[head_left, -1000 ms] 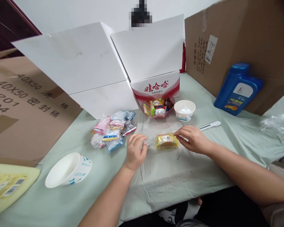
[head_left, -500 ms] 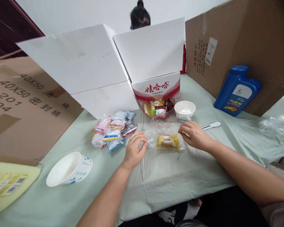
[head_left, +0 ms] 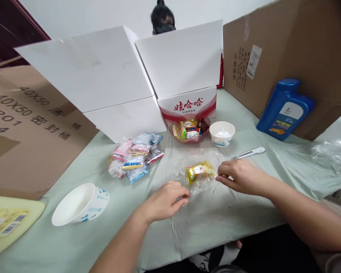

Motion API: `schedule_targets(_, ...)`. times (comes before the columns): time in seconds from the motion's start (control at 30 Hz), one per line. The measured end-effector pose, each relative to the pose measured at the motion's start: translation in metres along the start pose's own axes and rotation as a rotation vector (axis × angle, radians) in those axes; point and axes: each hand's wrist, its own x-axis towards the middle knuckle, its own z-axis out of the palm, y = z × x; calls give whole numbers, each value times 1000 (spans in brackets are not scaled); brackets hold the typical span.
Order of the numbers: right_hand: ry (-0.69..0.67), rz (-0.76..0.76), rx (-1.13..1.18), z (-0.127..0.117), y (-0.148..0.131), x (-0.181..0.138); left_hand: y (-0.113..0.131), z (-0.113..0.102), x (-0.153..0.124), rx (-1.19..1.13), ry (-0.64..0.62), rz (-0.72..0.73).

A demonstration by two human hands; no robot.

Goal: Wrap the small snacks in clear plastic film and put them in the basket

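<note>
A yellow wrapped snack [head_left: 200, 170] lies inside a clear plastic bag [head_left: 184, 167] on the pale green tablecloth [head_left: 216, 216]. My left hand [head_left: 166, 201] pinches the near left edge of the bag with closed fingers. My right hand [head_left: 238, 175] pinches the bag's right end, just beside the snack. A pile of small wrapped snacks [head_left: 135, 155] lies to the left of the bag.
Behind the bag stand a pink dish of sweets [head_left: 190, 132] and a small paper bowl [head_left: 222, 132], with a white pen-like tool [head_left: 250, 152] to the right. Another paper bowl [head_left: 79, 204] lies tipped at front left. White box [head_left: 159, 76], cardboard boxes, blue bottle [head_left: 285, 109] surround; a person's head shows behind.
Both hands have drawn nearer to me, the left one most, pulling the bag's edge with it. The yellow snack has tilted and shifted slightly inside the bag.
</note>
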Motion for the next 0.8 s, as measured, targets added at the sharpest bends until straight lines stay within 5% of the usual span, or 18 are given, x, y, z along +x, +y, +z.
schedule_targets(0.1,160,-309,96,16,-16,9,1,7,6,-58,-30,123)
schedule_targets(0.2,77,-459,66,35,-26,16,-3,15,11,-174,-145,148)
schedule_targets(0.43,-208,121,-248,33,-13,6,-23,31,16,-162,195,-320)
schedule_targets(0.6,-289,371,-319,7,0,-2,-22,30,12,-159,62,-372)
schedule_targets(0.7,-124,352,-260,7,3,4,-23,27,12,-75,144,-332)
schedule_targets(0.8,192,113,-101,30,7,18,-30,26,16,1,343,-307)
